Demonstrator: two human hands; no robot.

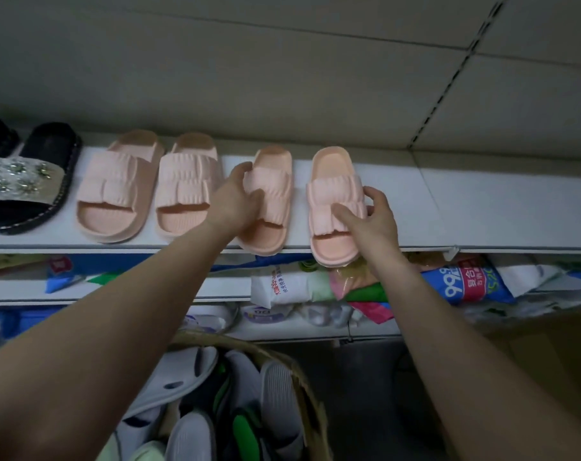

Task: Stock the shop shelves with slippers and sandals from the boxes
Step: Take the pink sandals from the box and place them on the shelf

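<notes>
Nearest us, a cardboard box holds grey and green slippers. Beyond it, packets crowd the lower shelves. On the white top shelf, our left hand curls its fingers round the strap of one peach slipper. Our right hand pinches the strap of its mate, just to the right. Both toes overhang the near edge. Further left lie another peach pair and a jewelled black sandal.
</notes>
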